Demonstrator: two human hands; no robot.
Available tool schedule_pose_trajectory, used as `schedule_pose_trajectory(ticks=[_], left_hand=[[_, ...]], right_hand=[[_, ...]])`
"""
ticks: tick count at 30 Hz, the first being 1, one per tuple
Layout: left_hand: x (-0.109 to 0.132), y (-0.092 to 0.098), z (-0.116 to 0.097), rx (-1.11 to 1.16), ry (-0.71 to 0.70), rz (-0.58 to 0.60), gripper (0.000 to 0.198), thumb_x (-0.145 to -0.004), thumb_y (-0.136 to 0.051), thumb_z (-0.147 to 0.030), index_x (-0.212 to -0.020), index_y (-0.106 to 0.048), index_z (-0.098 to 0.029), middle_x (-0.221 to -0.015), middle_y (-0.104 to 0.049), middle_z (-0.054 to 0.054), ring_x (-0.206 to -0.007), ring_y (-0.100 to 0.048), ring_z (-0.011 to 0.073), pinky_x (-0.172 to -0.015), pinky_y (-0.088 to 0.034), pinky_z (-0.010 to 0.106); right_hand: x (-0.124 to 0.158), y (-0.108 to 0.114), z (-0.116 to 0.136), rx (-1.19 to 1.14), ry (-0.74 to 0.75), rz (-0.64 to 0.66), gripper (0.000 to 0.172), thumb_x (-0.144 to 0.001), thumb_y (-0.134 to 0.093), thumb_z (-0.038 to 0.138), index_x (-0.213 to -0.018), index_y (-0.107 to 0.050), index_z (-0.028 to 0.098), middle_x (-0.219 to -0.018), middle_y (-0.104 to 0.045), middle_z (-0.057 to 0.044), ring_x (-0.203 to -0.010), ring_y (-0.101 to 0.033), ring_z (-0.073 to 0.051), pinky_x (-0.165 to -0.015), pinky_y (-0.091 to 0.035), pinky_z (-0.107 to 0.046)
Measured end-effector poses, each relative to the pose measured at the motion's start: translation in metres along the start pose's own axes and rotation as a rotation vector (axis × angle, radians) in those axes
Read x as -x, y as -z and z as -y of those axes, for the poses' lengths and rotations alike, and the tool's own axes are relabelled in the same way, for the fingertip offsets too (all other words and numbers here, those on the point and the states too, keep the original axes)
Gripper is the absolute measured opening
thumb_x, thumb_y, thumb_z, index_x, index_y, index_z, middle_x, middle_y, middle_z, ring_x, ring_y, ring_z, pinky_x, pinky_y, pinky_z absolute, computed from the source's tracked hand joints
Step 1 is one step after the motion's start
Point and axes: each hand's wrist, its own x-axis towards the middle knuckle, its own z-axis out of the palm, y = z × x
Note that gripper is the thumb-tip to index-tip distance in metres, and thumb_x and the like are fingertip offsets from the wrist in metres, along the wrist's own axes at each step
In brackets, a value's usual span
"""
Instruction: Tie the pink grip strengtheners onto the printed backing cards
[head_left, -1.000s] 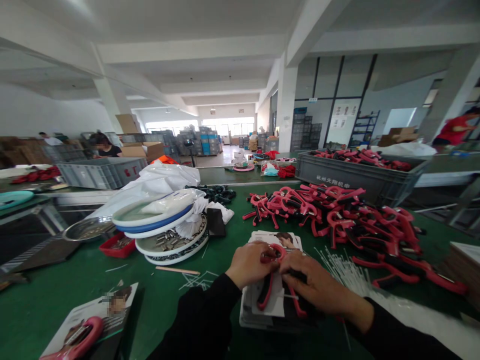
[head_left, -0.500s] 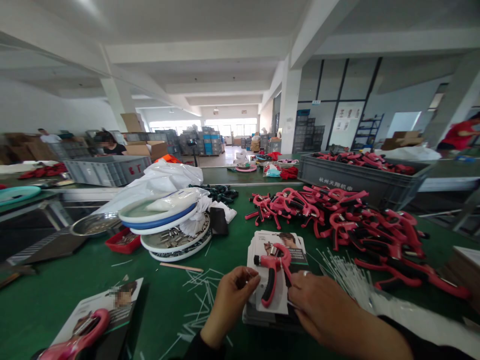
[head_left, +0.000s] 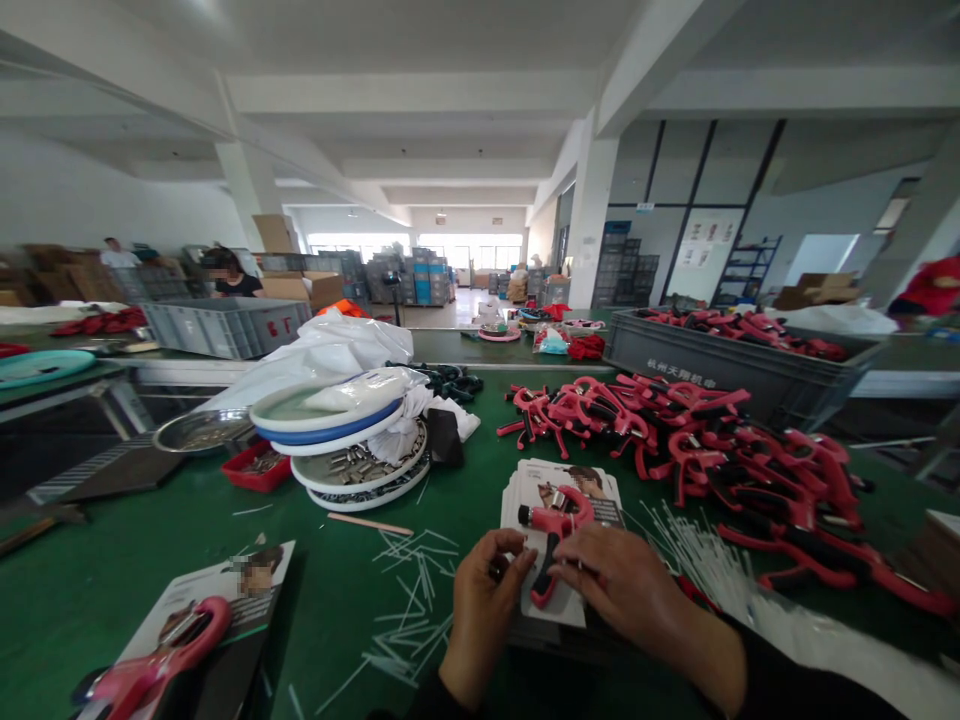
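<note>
R hand (head_left: 628, 578) over pink/blk tool (head_left: 553, 521) on cards (head_left: 534, 478), L hand (head_left: 484, 590) beside.

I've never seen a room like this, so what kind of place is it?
Probably a factory or packing workshop: there's a heap of similar pink tools, stacks of crates, and a green workbench.

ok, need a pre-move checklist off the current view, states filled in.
1. Pink tool lying on the card stack: ok.
2. Card stack edges squared: not ok, staggered at the left.
3. Left grip holding a strip: cannot tell, too small to make out.
4. Right grip clear of the pink tool: not ok, it covers part of it.
5. Bundle of white strips beside the right grip: ok.
6. Green table free of loose strips: not ok, scattered left.
</note>
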Motion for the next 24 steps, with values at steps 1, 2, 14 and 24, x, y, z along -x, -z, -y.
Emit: schedule_pose_trajectory(ticks=[1, 2, 14, 24], left_hand=[[0.0, -0.001, 0.001, -0.012, -0.022, -0.012, 0.014, -0.075, -0.063, -0.028, -0.08, -0.064, -0.016, -0.069, -0.064, 0.001, -0.052, -0.051, 0.01, -0.051, -0.044, 0.021], [0.001, -0.001, 0.002, -0.031, -0.055, -0.023, 0.012, -0.075, -0.063, -0.027, -0.078, -0.064, -0.016, -0.068, -0.064, 0.001, -0.052, -0.052, 0.0101, -0.051, -0.044, 0.02], [-0.002, -0.004, 0.002, -0.14, -0.432, 0.066, 0.011, -0.082, -0.056, -0.016, -0.085, -0.066, -0.019, -0.081, -0.066, 0.003, -0.074, -0.063, 0.0117, -0.067, -0.05, 0.019], [-0.004, -0.003, 0.001, -0.107, -0.409, 0.075, 0.011, -0.081, -0.057, -0.014, -0.084, -0.066, -0.019, -0.079, -0.065, 0.002, -0.072, -0.062, 0.0111, -0.065, -0.049, 0.018]], right_hand=[[-0.003, 0.0, -0.004, -0.074, -0.081, 0.022, 0.016, -0.085, -0.054, 0.032, -0.081, -0.063, 0.02, -0.075, -0.068, -0.002, -0.07, -0.061, -0.016, -0.064, -0.044, -0.025], [-0.004, 0.0, -0.007, -0.131, -0.149, 0.05, 0.02, -0.084, -0.056, 0.037, -0.078, -0.064, 0.021, -0.073, -0.067, -0.001, -0.068, -0.061, -0.015, -0.063, -0.044, -0.024], [-0.002, -0.01, -0.012, 0.041, -0.149, 0.171, 0.047, -0.091, -0.034, 0.049, -0.067, -0.059, 0.018, -0.068, -0.061, -0.003, -0.066, -0.055, -0.015, -0.058, -0.034, -0.025], [-0.008, -0.011, -0.015, 0.096, -0.104, 0.258, 0.041, -0.092, -0.037, 0.043, -0.068, -0.059, 0.018, -0.069, -0.06, -0.002, -0.066, -0.055, -0.015, -0.058, -0.031, -0.025]])
